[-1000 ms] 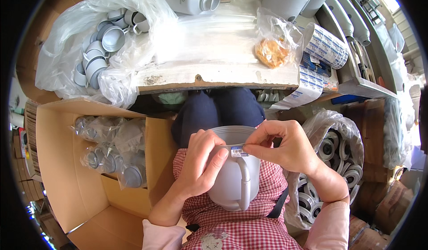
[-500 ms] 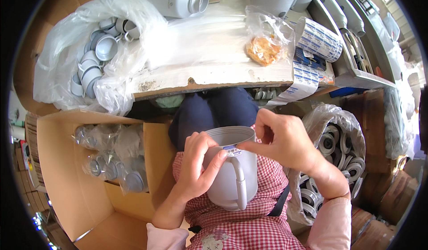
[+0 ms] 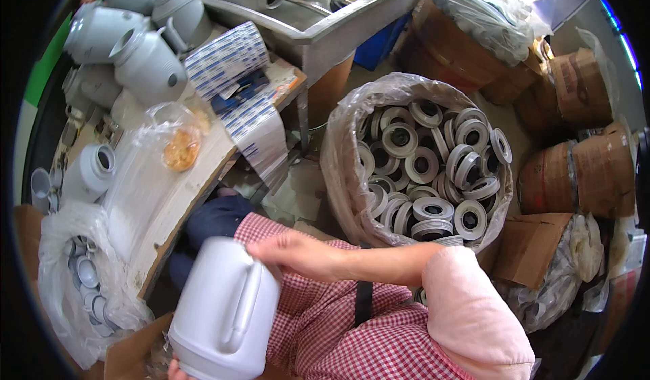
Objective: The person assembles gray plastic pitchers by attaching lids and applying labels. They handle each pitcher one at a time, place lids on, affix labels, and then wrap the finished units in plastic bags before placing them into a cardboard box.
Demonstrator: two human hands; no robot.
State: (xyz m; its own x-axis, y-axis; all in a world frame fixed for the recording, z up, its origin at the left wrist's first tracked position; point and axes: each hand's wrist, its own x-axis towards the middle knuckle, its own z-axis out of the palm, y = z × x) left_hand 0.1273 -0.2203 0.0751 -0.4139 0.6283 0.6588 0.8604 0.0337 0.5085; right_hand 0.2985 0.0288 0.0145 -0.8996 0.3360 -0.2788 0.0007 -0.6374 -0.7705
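Observation:
A grey plastic jug (image 3: 220,312) with a side handle is tilted over my lap, its mouth out of sight. My right hand (image 3: 291,252) grips its upper end beside the handle, some fingers hidden behind the jug. At the lower edge, only a few fingertips of my left hand (image 3: 177,370) show, against the jug's lower end. To the right stands a large container lined with clear plastic (image 3: 335,170), heaped with grey ring-shaped lids (image 3: 421,164).
On the worktable (image 3: 203,160) are a roll of blue-and-white labels (image 3: 227,56), a bag with orange-brown food (image 3: 181,150) and several grey jugs (image 3: 145,65). A plastic bag of grey cups (image 3: 51,271) sits at left. Cardboard cartons (image 3: 575,170) line the right side.
The view has swung to the right. The jug has been turned and moved to the lower left. My right hand has left the label near its rim and now grips its end.

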